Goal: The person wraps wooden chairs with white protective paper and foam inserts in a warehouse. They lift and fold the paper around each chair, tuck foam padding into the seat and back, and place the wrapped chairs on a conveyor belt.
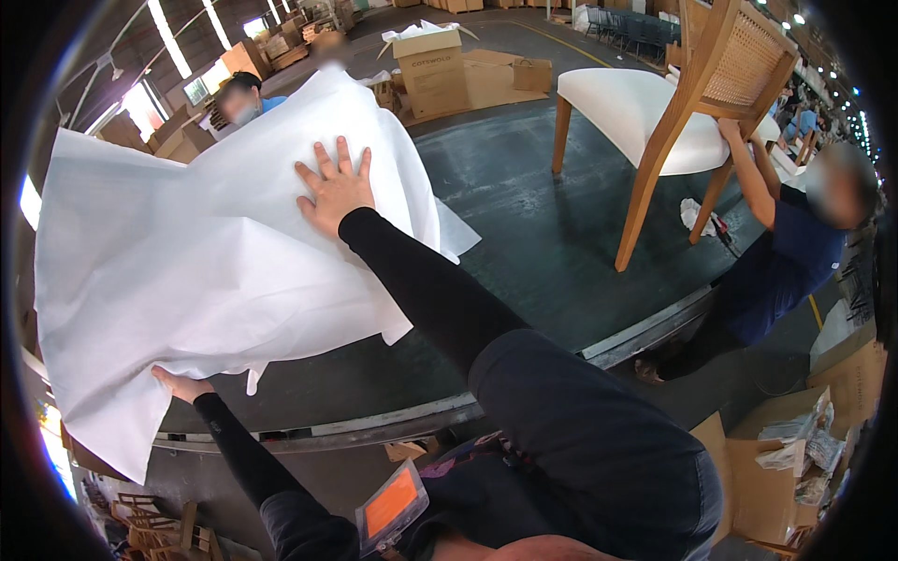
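Note:
A large white sheet [196, 238] of thin wrapping material hangs in folds over something bulky at the left; what stands beneath is hidden. My right hand [339, 192] lies flat on top of it, fingers spread, the arm reaching across. At the sheet's lower edge, my left hand [182, 385] pinches a fold near the near side of the dark green work surface [524, 206]. To the right stands a wooden chair [645, 154] with a white seat and a woven cane back, apart from both my hands.
At the right, a co-worker [776, 252] in dark blue grips the chair under its seat. Another person [245, 101] is behind the sheet. A cardboard box [432, 79] stands beyond the surface. Near its metal edge [645, 327], an open carton [762, 477] holds plastic wrapping.

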Available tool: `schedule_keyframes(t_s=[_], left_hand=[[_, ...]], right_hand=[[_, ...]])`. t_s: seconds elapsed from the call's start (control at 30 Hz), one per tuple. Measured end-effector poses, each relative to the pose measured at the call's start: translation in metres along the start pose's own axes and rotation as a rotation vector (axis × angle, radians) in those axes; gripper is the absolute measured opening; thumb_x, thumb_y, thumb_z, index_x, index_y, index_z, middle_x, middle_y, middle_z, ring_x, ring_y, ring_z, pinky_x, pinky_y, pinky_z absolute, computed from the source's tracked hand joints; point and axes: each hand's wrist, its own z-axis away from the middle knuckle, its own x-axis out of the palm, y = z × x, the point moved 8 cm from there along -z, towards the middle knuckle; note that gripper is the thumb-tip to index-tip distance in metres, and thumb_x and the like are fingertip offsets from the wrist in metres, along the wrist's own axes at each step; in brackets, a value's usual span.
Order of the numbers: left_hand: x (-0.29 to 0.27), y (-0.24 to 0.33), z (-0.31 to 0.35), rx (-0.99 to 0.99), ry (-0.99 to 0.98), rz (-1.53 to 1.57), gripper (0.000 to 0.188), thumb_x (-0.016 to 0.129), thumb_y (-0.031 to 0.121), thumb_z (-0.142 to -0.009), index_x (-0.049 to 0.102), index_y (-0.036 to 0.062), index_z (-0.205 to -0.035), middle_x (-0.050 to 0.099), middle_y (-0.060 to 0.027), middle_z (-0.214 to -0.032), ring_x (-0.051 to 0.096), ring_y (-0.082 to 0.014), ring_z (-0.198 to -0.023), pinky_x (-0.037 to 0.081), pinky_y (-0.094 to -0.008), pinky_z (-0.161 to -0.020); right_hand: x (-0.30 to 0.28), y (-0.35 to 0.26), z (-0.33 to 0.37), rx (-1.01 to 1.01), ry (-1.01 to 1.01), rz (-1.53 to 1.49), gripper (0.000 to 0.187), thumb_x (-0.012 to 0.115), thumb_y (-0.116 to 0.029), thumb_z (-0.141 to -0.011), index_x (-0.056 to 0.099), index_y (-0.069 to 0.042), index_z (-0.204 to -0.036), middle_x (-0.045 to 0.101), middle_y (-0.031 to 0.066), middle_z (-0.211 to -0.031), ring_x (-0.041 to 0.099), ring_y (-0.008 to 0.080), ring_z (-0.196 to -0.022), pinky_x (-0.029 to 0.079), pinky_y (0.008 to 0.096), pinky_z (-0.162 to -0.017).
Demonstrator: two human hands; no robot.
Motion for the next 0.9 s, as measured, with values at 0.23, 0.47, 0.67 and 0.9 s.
schedule_keyframes(t_s=[0.23,0.47,0.67,0.9], left_hand=[[-0.014,-0.023,-0.021,-0.136,-0.069,0.073,0.079,0.05,0.058,-0.099,0.033,0.0028,-0.153,0.04,-0.0127,-0.154,0.041,-0.0303,-0.14,0.035,-0.0447,-0.115],[-0.018,-0.046,-0.039,-0.155,-0.128,0.178,0.084,0.059,0.057,-0.095,0.032,0.002,-0.152,0.042,-0.0149,-0.151,0.044,-0.0312,-0.136,0.037,-0.0449,-0.114],[-0.019,-0.05,-0.039,-0.057,-0.042,0.168,0.086,0.064,0.054,-0.092,0.035,-0.0026,-0.15,0.045,-0.0163,-0.149,0.048,-0.031,-0.132,0.041,-0.0437,-0.11],[-0.017,-0.055,-0.031,-0.093,-0.035,0.165,0.086,0.067,0.053,-0.091,0.037,-0.0052,-0.147,0.046,-0.018,-0.147,0.05,-0.0308,-0.129,0.042,-0.0426,-0.109]], right_hand=[[0.006,-0.006,-0.005,0.01,-0.026,0.002,0.062,0.048,-0.05,-0.095,0.041,-0.029,-0.153,0.02,0.011,-0.166,0.007,0.0413,-0.153,0.002,0.0701,-0.117],[0.016,-0.008,-0.014,0.014,-0.047,0.058,0.063,0.047,-0.052,-0.095,0.04,-0.029,-0.153,0.02,0.0103,-0.166,0.006,0.0408,-0.153,0.004,0.0699,-0.117],[0.025,-0.008,-0.015,0.023,-0.059,0.118,0.061,0.047,-0.053,-0.095,0.041,-0.032,-0.153,0.022,0.0099,-0.166,0.009,0.0393,-0.153,0.006,0.0695,-0.117],[0.03,-0.005,-0.015,0.012,-0.006,0.188,0.059,0.048,-0.054,-0.095,0.043,-0.035,-0.151,0.025,0.0085,-0.165,0.013,0.0386,-0.153,0.009,0.0683,-0.117]])
